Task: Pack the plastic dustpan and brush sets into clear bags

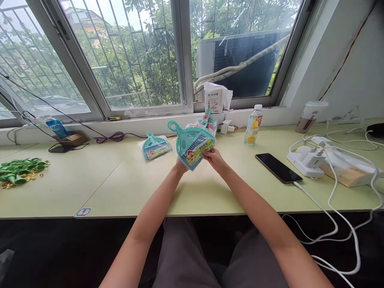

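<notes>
A teal mini dustpan-and-brush set [192, 143] in clear wrap with a colourful label is held up over the middle of the pale green table [126, 188]. My left hand [181, 166] grips it from underneath at the lower left, mostly hidden behind the set. My right hand [212, 156] pinches its lower right edge by the label. A second packaged teal set [155, 147] lies flat on the table to the left. Behind the held set rests a pile of further sets [207, 122], teal and pink.
A black phone [278, 168] lies on a charging cable to the right, beside a white power strip [309, 162] with tangled white cables. A yellow drink bottle [253, 125] and a tissue pack [216, 97] stand near the window sill. Green plastic parts [18, 170] lie far left.
</notes>
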`<act>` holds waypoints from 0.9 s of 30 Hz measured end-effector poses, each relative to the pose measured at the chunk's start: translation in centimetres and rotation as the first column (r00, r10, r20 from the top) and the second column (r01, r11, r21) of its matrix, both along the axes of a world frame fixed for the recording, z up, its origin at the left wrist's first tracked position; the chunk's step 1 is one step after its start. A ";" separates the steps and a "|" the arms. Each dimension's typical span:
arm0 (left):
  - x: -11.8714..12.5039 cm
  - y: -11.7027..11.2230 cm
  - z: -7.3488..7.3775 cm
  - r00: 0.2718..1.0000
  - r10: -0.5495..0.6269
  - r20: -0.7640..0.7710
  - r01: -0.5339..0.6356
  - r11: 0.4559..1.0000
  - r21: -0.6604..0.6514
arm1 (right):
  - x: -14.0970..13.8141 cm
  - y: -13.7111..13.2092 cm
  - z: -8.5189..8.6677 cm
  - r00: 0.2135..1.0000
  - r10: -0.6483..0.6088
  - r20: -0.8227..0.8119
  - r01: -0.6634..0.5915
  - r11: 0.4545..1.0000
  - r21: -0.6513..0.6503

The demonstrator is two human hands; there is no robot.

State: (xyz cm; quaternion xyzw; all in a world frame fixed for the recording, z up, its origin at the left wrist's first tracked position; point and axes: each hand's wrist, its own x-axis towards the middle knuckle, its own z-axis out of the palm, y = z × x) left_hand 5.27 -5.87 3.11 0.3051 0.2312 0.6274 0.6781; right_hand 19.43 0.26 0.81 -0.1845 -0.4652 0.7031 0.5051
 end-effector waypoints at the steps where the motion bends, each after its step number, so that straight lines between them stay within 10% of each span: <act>1: 0.2 0.0 -0.1 1.000 -0.021 -0.005 0.021 1.000 -0.008 | 0.0 0.0 0.0 0.999 -0.031 -0.025 0.031 1.000 0.005; 5: 0.6 0.2 -0.1 0.996 -0.080 -0.039 0.080 0.997 -0.015 | 0.3 0.2 0.4 0.981 -0.151 -0.118 0.151 0.988 -0.008; 13: 0.7 1.3 -0.1 0.904 0.331 -0.270 -0.271 0.933 0.237 | 0.7 1.3 -0.3 0.954 -0.268 -0.131 0.259 0.963 -0.081; 27: 0.0 0.7 -0.2 0.848 0.254 -0.465 -0.197 0.966 0.169 | 1.2 1.9 -0.5 0.977 -0.205 -0.054 0.201 0.977 -0.074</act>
